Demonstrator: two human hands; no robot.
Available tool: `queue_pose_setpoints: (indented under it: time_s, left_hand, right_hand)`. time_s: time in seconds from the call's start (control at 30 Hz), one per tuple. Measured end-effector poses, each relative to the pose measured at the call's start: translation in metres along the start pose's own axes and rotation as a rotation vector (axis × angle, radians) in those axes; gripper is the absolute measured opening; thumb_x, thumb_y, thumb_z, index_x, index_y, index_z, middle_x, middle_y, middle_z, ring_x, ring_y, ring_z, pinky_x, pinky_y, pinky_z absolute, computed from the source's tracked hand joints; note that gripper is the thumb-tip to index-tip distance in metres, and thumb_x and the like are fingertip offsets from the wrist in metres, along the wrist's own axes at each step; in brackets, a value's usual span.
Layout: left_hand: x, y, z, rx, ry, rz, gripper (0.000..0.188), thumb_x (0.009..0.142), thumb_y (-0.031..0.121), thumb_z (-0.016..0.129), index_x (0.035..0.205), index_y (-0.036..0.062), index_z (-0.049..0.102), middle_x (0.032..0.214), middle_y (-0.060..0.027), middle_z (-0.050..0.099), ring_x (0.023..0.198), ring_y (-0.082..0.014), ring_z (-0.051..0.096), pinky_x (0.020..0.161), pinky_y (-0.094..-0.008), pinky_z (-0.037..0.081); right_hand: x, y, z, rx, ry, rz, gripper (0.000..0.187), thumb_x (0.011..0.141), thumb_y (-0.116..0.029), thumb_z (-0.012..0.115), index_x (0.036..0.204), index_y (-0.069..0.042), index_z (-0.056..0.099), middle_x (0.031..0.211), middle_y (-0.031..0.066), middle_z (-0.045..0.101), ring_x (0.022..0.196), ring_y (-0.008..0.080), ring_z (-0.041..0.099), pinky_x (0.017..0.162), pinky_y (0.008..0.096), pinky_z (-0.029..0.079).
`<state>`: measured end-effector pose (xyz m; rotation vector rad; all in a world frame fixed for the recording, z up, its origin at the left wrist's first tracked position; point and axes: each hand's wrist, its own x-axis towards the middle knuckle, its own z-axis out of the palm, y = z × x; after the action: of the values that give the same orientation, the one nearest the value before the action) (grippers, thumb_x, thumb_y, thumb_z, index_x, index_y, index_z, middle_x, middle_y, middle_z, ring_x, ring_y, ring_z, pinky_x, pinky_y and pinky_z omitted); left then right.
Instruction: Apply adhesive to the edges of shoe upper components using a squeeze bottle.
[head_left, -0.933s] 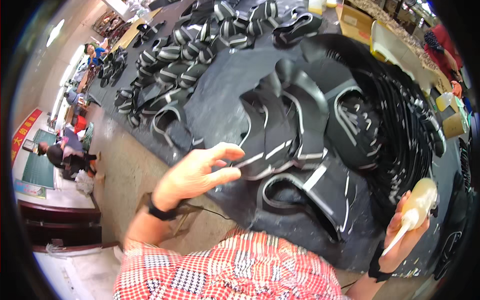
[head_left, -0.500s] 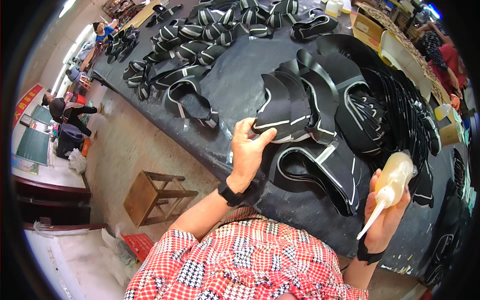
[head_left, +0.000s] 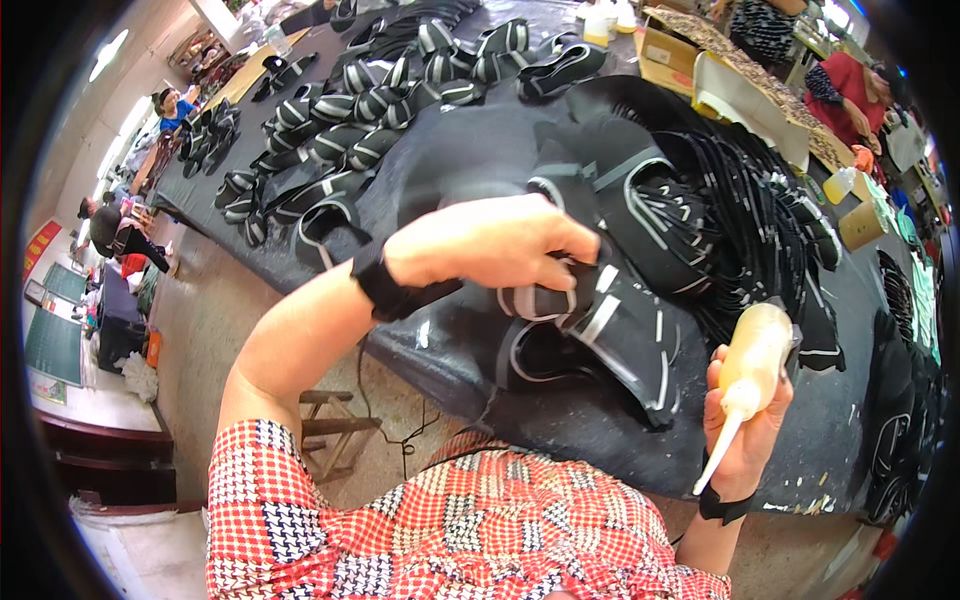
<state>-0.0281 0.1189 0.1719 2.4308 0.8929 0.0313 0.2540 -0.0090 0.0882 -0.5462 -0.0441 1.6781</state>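
Observation:
My left hand [head_left: 500, 245] is bent over the black pieces in the middle of the table, thumb and fingers closed on a curved black piece [head_left: 540, 303] with pale edge lines. Smearing and the hand itself hide most of that piece. Just below lies a folded black piece [head_left: 635, 345] with white stripes. In my right hand [head_left: 745, 430] is a squeeze bottle [head_left: 757, 345] of yellowish liquid, its long white nozzle pointing down toward me. Beside the bottle spreads a big fanned stack of black pieces [head_left: 740, 200].
Many looped black pieces with white bands [head_left: 370, 105] cover the table's far left. A cardboard box [head_left: 668, 50] and a pale tray [head_left: 725, 90] stand along the far right. A wooden stool [head_left: 335, 425] is by the near left edge. Other people [head_left: 845, 95] are farther off.
My left hand has swung up across the pieces, forearm now level, and the upright pieces it touched have shifted in a blur. My right hand still holds the bottle; the whole view has shifted slightly.

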Motion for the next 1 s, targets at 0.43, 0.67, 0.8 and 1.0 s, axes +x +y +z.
queue_pose_setpoints:
  time_s: [0.43,0.67,0.8,1.0]
  left_hand:
    - [-0.008,0.018,0.002,0.103,-0.068,0.162,0.009,0.076,0.003,0.056,0.085,0.0008,0.055,0.068,-0.0051,0.057,0.059,-0.0129,0.054,0.057,-0.025,0.044]
    - [-0.016,0.011,0.011,-0.714,0.141,-0.081,0.017,0.085,0.007,0.051,0.101,0.0011,0.051,0.089,0.0018,0.055,0.084,-0.0049,0.047,0.077,-0.0222,0.041]
    - [-0.039,0.005,0.06,-1.383,0.366,-0.07,0.018,0.087,0.008,0.047,0.104,0.0029,0.049,0.095,0.0005,0.056,0.085,-0.007,0.053,0.076,-0.0235,0.045]
    - [-0.05,-0.005,0.076,-1.308,0.488,-0.003,0.014,0.085,0.003,0.049,0.098,0.0026,0.051,0.092,0.0007,0.056,0.083,-0.0039,0.05,0.075,-0.0187,0.042]
  right_hand:
    - [0.03,0.009,0.053,-0.109,-0.45,0.299,0.077,0.069,-0.039,0.062,0.12,0.008,0.03,0.117,0.0222,0.044,0.093,0.0283,0.054,0.078,0.0343,0.048]
    - [0.055,0.044,0.077,-0.107,-0.514,0.37,0.075,0.067,-0.04,0.065,0.118,0.006,0.036,0.125,0.0183,0.036,0.093,0.0243,0.052,0.08,0.0315,0.047]
    - [0.068,0.06,0.054,0.023,-0.541,0.436,0.068,0.073,-0.033,0.061,0.122,0.002,0.03,0.122,0.0179,0.041,0.098,0.0264,0.051,0.084,0.0334,0.045]
    - [0.076,0.075,0.055,-0.194,-0.443,0.379,0.067,0.07,-0.038,0.062,0.115,0.005,0.039,0.122,0.0184,0.039,0.095,0.026,0.052,0.082,0.0329,0.046]
